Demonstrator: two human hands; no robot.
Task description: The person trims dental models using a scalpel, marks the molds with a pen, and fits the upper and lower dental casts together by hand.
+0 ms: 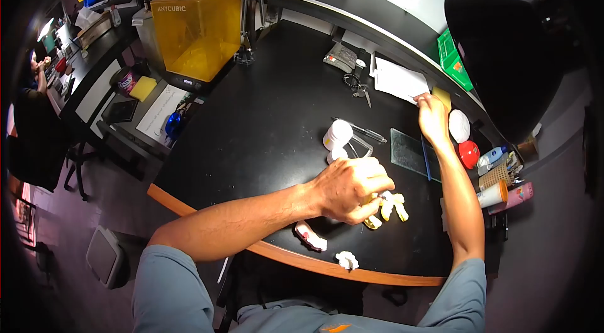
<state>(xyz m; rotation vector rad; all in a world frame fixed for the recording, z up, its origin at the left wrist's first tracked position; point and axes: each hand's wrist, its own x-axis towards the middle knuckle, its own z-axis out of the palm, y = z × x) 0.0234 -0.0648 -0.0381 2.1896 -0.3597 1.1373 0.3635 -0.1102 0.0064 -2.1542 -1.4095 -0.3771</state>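
Note:
My left hand (355, 188) is closed, fingers curled, just above the table's front part. Yellow and white molded pieces (394, 204) lie at its fingertips; whatever the fingers hold is hidden. Farther back, my right hand (433, 120) is bent with its fingertips together, beside white papers (397, 80) and a yellow block (442, 97). I cannot make out what it grips. Near the front edge are a pink and white dental arch piece (311, 236) with a red spot and a white arch-shaped cast (346, 260).
White jars (338, 135), a pen (368, 132) and a glass plate (409, 150) lie mid-table. A red ball-shaped object (468, 154), bottles (511, 197) and a dark monitor (503, 62) line the right. An amber-covered box (198, 31) stands left; another person (34, 100) sits beyond.

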